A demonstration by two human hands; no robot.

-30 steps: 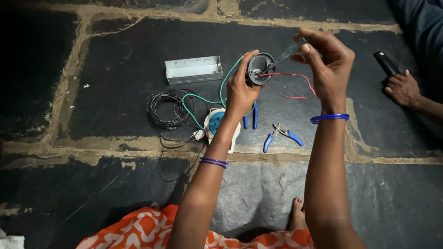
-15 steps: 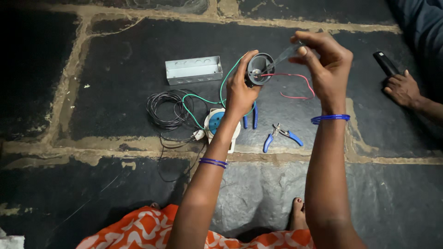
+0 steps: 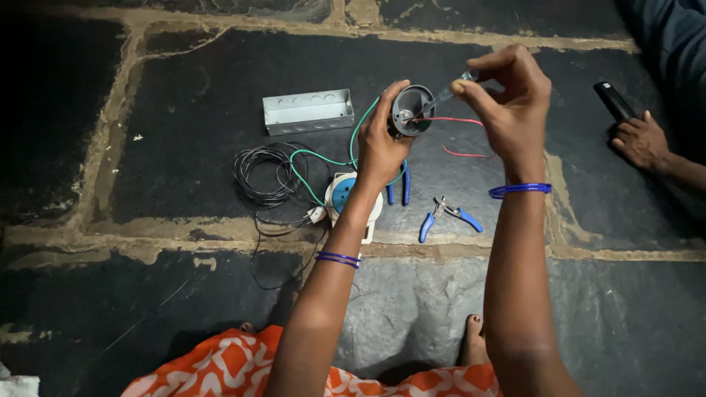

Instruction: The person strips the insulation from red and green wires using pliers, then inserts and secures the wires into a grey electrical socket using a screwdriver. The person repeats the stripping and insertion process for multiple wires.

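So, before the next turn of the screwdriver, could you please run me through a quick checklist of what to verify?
1. Left hand has a firm hold on the round black fitting: ok.
2. Right hand pinches the screwdriver: ok.
3. Screwdriver tip seated on the metal screw inside the fitting: cannot tell, too small to see.
4. Green wire and red wire away from the tip: cannot tell; the red wire runs close behind the shaft.
5. Blue-handled pliers lying free on the stone floor: ok.
6. The other person's hand apart from the work: ok.
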